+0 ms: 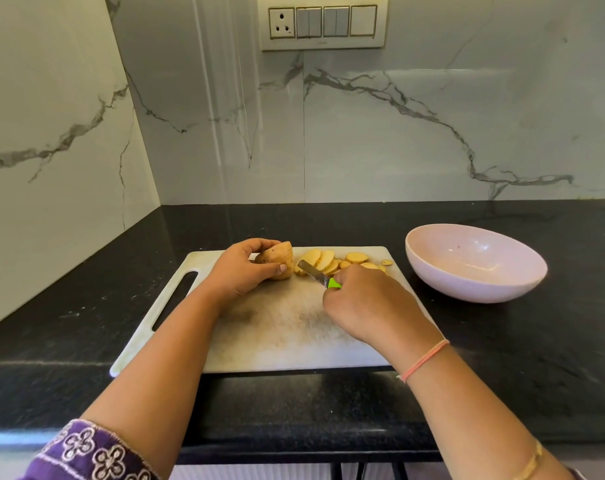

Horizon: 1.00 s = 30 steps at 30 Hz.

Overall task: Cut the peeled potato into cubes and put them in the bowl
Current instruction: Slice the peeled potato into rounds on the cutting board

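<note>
The black stone worktop (502, 341) runs into a corner of veined marble wall (398, 133), which carries a switch panel (323, 22). A white cutting board (277, 327) lies flat on the worktop, its slot handle to the left and its near edge at the worktop's front. Just right of the board, apart from it, stands a pale pink bowl (467, 289) with no potato in it.

The left grip (240, 271) is curled around the uncut end of the potato (280, 259) at the board's far edge, fingers over the top and thumb along the near side. The right grip (367, 303) is clenched on the green handle of a small knife (320, 276), whose blade points away and left, its tip just beside the potato's cut face. Round potato slices (323, 259) lie overlapping in a row on the board, to the right of the potato and partly behind the blade. No cubes show.
</note>
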Motion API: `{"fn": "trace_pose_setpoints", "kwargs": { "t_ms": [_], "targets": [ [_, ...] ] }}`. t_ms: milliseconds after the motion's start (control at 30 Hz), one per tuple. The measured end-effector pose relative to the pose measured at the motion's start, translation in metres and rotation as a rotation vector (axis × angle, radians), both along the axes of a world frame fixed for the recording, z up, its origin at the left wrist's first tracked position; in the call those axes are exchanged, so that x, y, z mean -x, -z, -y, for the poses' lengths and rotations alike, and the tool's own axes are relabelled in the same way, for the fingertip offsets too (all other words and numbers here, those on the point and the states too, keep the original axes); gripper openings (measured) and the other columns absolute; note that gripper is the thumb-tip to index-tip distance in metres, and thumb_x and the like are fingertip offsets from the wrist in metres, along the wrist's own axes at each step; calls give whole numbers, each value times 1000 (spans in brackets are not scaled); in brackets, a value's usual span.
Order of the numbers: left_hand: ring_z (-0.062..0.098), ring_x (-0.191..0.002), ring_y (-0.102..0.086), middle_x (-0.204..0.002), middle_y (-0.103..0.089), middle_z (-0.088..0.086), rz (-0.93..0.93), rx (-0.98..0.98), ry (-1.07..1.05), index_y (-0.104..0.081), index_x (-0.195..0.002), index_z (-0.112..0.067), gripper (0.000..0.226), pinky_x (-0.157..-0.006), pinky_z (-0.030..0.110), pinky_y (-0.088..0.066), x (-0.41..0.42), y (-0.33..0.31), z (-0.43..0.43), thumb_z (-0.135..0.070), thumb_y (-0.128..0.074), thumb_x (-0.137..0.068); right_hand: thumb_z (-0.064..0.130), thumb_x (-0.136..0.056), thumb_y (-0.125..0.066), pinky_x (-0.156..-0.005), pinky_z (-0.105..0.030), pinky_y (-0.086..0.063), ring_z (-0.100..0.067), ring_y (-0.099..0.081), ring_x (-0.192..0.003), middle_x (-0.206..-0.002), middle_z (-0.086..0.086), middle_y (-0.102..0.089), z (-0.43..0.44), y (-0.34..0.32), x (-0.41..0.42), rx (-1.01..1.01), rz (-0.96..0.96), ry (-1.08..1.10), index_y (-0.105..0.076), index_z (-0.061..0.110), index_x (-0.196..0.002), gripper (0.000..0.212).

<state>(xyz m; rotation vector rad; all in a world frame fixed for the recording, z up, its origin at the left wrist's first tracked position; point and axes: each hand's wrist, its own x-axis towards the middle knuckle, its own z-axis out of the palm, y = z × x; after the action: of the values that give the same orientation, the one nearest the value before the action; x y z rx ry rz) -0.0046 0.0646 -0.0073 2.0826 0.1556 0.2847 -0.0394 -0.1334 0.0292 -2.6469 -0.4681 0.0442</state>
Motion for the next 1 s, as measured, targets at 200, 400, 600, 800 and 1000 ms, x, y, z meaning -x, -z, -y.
{"fn": "trace_pose_setpoints", "kwargs": {
  "t_ms": [200,400,600,800,1000],
  "targets": [
    [16,-108,-56,-119,-56,-6,8,-4,1,-57,-124,-27,45,-91,28,-50,0,-2,1,-21,-72,-83,27,-93,-41,-64,-29,-40,-20,-56,-81,-75,0,-52,2,-4,3,11,42,46,-53,17,-85,18],
    [15,-105,-57,-111,-58,-7,26,-16,-28,-59,-116,-23,40,-91,30,-50,-1,-3,0,-21,-76,-80,27,-93,-40,-62,-28,-39,-21,-55,-80,-75,1,-50,-3,-3,6,-57,152,10,-57,20,-99,20],
    [16,-104,-59,-107,-61,-8,35,-7,-19,-61,-113,-21,38,-94,34,-51,-2,-3,-1,-20,-76,-78,29,-98,-36,-49,-24,-32,-18,-49,-75,-84,-1,-55,-19,4,2,-115,345,-11,-54,20,-125,34],
    [15,-102,-59,-108,-62,-6,39,-14,-19,-61,-113,-21,38,-88,29,-51,-2,-3,-1,-20,-76,-78,27,-98,-33,-60,-27,-42,-22,-59,-89,-99,-6,-64,-32,10,-3,-103,376,-43,-48,17,-130,37],
    [5,-93,-56,-103,-60,-11,45,-18,-6,-61,-111,-24,37,-74,15,-45,-2,-5,-3,-20,-77,-78,26,-99,-32,-51,-26,-34,-22,-62,-88,-99,-5,-64,-41,21,2,-14,444,-38,-33,15,-143,45]
  ]
}}
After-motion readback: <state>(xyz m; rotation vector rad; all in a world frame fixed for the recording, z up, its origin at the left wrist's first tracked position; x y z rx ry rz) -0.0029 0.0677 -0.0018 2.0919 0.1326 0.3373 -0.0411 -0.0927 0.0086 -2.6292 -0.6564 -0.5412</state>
